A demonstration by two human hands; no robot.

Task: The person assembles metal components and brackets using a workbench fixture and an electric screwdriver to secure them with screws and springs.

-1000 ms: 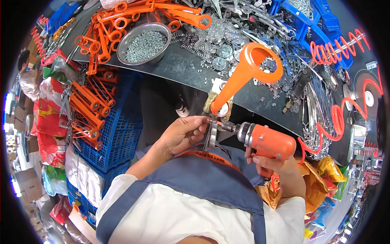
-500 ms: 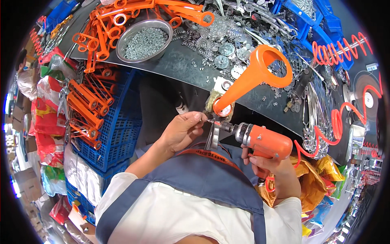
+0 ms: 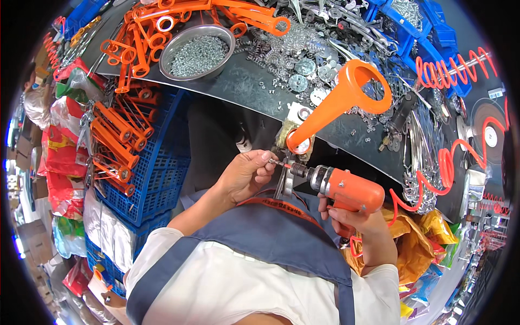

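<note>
My right hand (image 3: 344,214) is wrapped round the grip of an orange power screwdriver (image 3: 353,189), whose metal chuck and bit point left. At the bit's tip, my left hand (image 3: 250,172) pinches a small metal piece (image 3: 273,161), probably a screw, too small to make out well. Just beyond the bit stands an orange tapered part (image 3: 330,115) with a wide ring at its upper end. Its narrow end sits in a fixture (image 3: 286,131) at the bench edge. A metal bracket (image 3: 284,183) hangs below the chuck.
A steel bowl of small screws (image 3: 197,57) stands on the dark bench (image 3: 244,89). Orange parts (image 3: 138,46) pile behind it; springs and washers (image 3: 298,49) lie loose. Blue crates (image 3: 157,173) stand at left. A red coiled hose (image 3: 444,173) hangs at right.
The screwdriver has moved slightly left, and its bit now meets the small piece at my left fingertips. My left hand has barely moved.
</note>
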